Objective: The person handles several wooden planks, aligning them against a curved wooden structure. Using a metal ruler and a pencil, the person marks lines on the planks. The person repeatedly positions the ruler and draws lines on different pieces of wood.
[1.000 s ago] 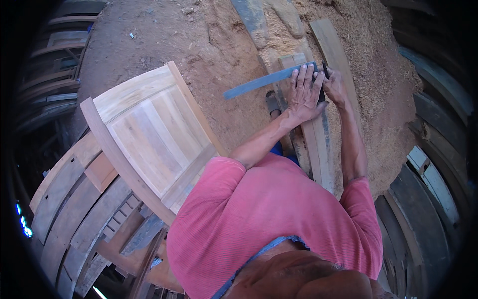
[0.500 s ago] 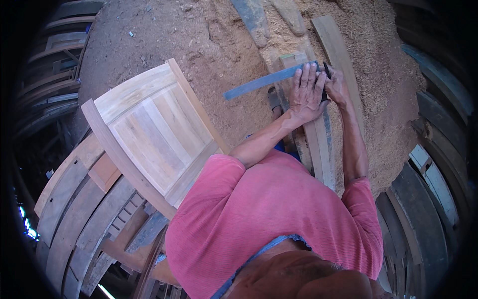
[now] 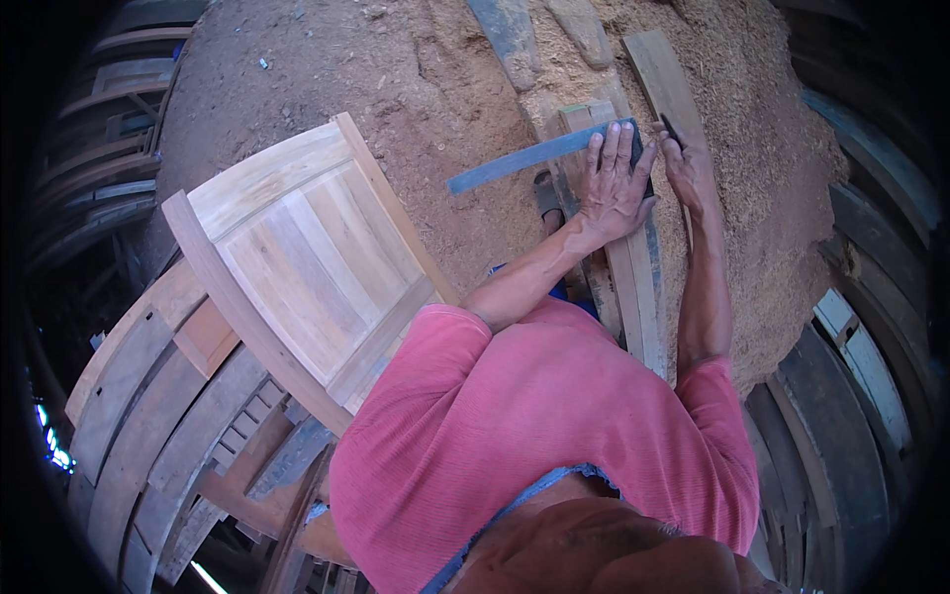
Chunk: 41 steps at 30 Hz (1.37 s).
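My left hand lies flat, fingers stretched out, over the right end of a try square. The square's long bluish blade points left; its dark stock is partly hidden under the hand. Beneath it runs a narrow wooden board, reaching from near my body to the far side. Just to the right, my right hand is closed round a thin dark marking tool, perhaps a pencil. That hand is a little apart from the square, beside a longer loose plank.
A panelled wooden door or cabinet frame stands at my left. Behind it are stacked boards; more planks lie at the right. Sawdust covers the ground, and a sandalled foot shows beneath the board.
My right hand has moved slightly right, away from the square and my left hand, taking the thin dark tool with it. My left hand remains on the square.
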Tool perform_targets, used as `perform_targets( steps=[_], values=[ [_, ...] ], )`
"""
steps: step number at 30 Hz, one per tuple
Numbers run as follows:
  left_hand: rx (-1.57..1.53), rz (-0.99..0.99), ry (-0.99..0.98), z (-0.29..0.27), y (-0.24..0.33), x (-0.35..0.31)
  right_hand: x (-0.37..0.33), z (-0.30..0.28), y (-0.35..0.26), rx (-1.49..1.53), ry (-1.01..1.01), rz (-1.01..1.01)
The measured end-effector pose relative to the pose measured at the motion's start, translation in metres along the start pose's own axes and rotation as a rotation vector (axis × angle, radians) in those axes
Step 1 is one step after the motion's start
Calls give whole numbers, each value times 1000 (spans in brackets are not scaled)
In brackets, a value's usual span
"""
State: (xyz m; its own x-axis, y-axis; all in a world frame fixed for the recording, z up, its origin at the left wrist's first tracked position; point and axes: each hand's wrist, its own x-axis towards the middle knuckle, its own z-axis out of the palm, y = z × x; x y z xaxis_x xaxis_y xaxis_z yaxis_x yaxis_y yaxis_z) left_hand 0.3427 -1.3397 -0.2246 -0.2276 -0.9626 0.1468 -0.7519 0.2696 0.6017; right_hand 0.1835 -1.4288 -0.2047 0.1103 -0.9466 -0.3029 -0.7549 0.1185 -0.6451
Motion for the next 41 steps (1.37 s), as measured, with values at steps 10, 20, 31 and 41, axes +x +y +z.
perform_targets(
  steps=[10,20,31,41],
  values=[
    [95,47,4,5,-5,-1,6,-13,-65,607,-130,-110],
    [130,47,-3,8,-7,-2,22,-8,-65,425,-175,-154],
    [142,0,-47,10,-4,0,26,-13,-85,347,-265,-153],
    [43,19,2,4,-5,0,35,-9,-38,-408,-328,-93]
  ],
)
